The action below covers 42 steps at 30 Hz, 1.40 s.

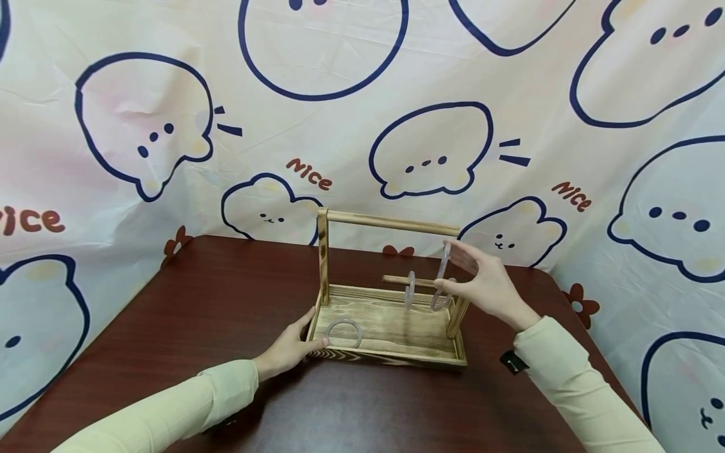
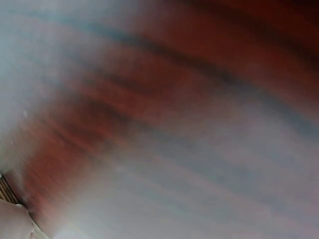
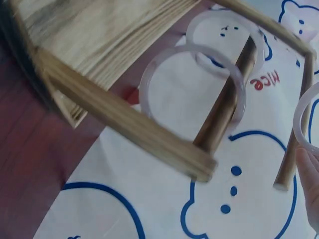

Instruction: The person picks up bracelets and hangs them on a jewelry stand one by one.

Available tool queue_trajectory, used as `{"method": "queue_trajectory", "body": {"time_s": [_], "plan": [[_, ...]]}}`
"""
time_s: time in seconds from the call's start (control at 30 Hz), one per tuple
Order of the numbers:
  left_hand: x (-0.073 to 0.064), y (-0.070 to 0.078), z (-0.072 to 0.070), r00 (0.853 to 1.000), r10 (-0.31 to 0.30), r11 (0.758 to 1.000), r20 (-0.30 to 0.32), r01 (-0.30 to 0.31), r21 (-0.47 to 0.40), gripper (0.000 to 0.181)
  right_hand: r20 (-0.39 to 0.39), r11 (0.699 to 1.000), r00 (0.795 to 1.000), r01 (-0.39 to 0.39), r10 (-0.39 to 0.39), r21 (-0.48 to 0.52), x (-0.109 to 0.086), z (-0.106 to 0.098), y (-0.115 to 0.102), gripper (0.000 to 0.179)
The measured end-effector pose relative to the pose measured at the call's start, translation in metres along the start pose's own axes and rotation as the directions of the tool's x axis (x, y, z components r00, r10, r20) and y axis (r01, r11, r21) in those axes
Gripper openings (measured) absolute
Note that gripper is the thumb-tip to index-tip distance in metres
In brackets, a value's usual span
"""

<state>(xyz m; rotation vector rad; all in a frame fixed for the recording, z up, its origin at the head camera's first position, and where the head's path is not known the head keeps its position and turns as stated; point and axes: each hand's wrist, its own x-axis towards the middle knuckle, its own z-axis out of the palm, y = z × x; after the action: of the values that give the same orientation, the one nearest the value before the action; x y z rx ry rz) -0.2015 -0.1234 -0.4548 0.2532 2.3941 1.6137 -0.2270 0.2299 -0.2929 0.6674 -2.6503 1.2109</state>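
Bracelet point(image 1: 443, 261) is pinched between the thumb and fingers of your right hand point(image 1: 488, 286), near the free end of the top bar point(image 1: 391, 221). Two more bracelets point(image 1: 410, 290) hang around the lower bar point(image 1: 395, 279), while your left hand point(image 1: 289, 347) grips the left end of the tray point(image 1: 379, 324), near a fourth bracelet point(image 1: 344, 321) inside.

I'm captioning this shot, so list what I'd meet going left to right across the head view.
Left sleeve → left hand → bangle in the wooden tray → bangle hanging nearer the free end of the lower rod → right hand → right sleeve.
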Motion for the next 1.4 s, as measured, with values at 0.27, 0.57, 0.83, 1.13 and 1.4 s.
{"method": "queue_trajectory", "body": {"time_s": [0.27, 0.57, 0.83, 1.13, 1.4], "plan": [[0.001, 0.0, 0.002, 0.999, 0.034, 0.999, -0.023, -0.033, 0.038, 0.081, -0.035, 0.999, 0.999, -0.03, 0.029, -0.02, 0.002, -0.018, 0.013, 0.08], [0.001, 0.0, 0.002, 1.0, 0.012, 0.999, -0.028, -0.011, 0.038, 0.081, -0.039, 0.996, 0.995, -0.088, 0.087, -0.009, 0.011, -0.031, 0.019, 0.082], [0.001, -0.001, 0.003, 0.999, 0.006, 0.999, -0.044, -0.005, 0.032, 0.081, -0.067, 0.992, 0.99, -0.123, 0.123, 0.015, 0.019, -0.035, 0.024, 0.081], [0.001, -0.003, 0.002, 0.999, 0.021, 0.999, -0.038, -0.02, 0.026, 0.082, -0.055, 0.995, 0.993, -0.098, 0.1, 0.032, 0.034, -0.038, 0.024, 0.082], [0.002, -0.003, 0.002, 0.998, 0.023, 0.999, -0.058, -0.02, 0.044, 0.083, -0.011, 0.996, 0.995, -0.095, 0.095, -0.001, 0.043, -0.038, 0.021, 0.081]]}}
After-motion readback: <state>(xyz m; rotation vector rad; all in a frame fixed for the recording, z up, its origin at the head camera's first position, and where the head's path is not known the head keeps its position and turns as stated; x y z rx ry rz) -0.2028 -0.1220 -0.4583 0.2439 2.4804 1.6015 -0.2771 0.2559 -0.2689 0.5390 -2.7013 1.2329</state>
